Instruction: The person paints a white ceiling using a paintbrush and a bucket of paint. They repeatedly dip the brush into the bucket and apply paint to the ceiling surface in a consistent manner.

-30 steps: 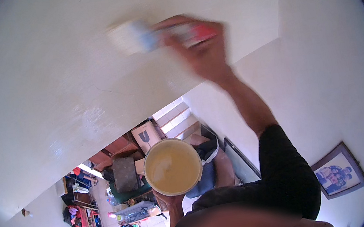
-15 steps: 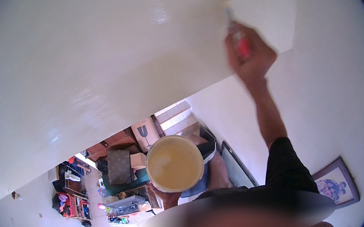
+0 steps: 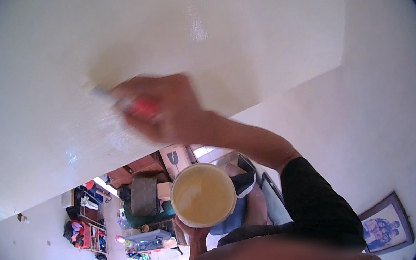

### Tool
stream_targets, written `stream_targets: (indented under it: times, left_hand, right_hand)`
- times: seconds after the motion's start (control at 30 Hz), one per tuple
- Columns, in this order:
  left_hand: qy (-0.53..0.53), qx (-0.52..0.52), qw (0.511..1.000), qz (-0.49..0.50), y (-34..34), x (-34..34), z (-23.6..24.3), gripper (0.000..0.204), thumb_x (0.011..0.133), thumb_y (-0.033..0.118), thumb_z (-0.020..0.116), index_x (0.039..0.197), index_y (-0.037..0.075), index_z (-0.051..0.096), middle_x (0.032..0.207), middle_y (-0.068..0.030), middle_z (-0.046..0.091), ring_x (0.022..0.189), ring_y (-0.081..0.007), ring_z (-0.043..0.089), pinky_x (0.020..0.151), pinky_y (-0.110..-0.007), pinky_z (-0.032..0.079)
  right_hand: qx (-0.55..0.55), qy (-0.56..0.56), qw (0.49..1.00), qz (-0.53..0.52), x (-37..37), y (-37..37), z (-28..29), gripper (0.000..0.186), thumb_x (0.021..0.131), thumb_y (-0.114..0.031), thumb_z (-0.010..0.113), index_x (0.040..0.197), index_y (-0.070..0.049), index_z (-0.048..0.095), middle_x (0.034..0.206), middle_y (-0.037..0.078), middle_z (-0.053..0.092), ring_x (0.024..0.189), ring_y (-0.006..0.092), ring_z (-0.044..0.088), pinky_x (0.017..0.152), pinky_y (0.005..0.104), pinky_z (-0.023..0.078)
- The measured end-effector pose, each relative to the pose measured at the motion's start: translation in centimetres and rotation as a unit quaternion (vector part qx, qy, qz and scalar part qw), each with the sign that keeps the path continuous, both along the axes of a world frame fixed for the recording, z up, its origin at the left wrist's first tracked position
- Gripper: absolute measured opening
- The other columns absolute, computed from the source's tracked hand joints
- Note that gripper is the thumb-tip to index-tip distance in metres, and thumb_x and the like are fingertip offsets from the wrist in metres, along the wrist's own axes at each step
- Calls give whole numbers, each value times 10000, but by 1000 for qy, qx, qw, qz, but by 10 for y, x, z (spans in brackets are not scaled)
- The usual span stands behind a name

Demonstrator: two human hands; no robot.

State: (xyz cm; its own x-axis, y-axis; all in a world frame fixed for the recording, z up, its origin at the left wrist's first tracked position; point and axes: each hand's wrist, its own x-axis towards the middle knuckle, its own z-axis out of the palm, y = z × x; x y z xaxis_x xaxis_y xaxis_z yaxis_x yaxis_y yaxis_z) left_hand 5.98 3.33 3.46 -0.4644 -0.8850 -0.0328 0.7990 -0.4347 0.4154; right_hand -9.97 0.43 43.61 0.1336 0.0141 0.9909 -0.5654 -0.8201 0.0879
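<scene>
My right hand, smeared a little by motion, is closed round the red handle of a paintbrush. The brush points left, and its pale bristles are at the off-white wall surface, where wet, shiny patches show. Whether the bristles press on it is too blurred to tell. Lower down, my left hand grips a round bucket from beneath, with most of its fingers hidden. Creamy yellow paint fills the part of the bucket I can see, with a paler streak in it.
Far below lie a cardboard box, a dark cushion-like block and a low shelf with clutter. Coloured items crowd a rack at left. A framed picture hangs on the right wall. The painted surface ends in a long lower edge.
My right hand has swept the brush from the upper right far to the left and down, turning it from upward to leftward. The bucket in my left hand sits slightly lower in view.
</scene>
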Motion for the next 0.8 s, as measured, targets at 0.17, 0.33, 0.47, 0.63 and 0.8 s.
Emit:
stream_targets:
  times: [0.17,0.33,0.47,0.63,0.8]
  left_hand:
    - [3,-15,1000,-22,-12,0,-1,997,762,877,381,1514,223,334,1540,-96,360,1408,-352,342,1098,-642,302]
    - [0,-21,999,-41,-24,-7,-2,1007,757,884,379,1515,224,331,1544,-95,354,1410,-355,337,1101,-642,299]
    - [-5,-20,998,-56,-28,-17,0,1014,753,890,378,1517,224,329,1547,-94,349,1412,-357,334,1102,-643,296]
    - [-19,-14,998,-59,-25,-17,3,1024,748,897,377,1518,224,326,1551,-93,343,1414,-359,329,1105,-643,293]
    - [-48,-2,995,-83,-28,-25,5,1033,743,904,376,1519,225,323,1555,-92,338,1416,-361,325,1107,-644,290]
  right_hand:
    - [61,-267,960,59,-155,48,-6,125,907,-65,692,1012,0,714,874,55,721,760,110,677,632,246,545]
    - [-49,-366,901,-227,-273,115,-22,212,929,-154,642,1009,31,707,786,86,714,693,145,677,587,267,488]
    - [-33,-357,921,-155,-261,139,-57,180,917,-101,623,1003,41,692,802,106,707,662,178,667,598,290,496]
    - [238,-182,954,33,-183,128,-130,131,852,-33,631,947,12,708,904,157,724,746,226,694,630,345,563]
    - [347,124,929,30,-114,94,-193,237,771,-164,743,988,-72,719,913,105,723,765,301,680,677,395,535]
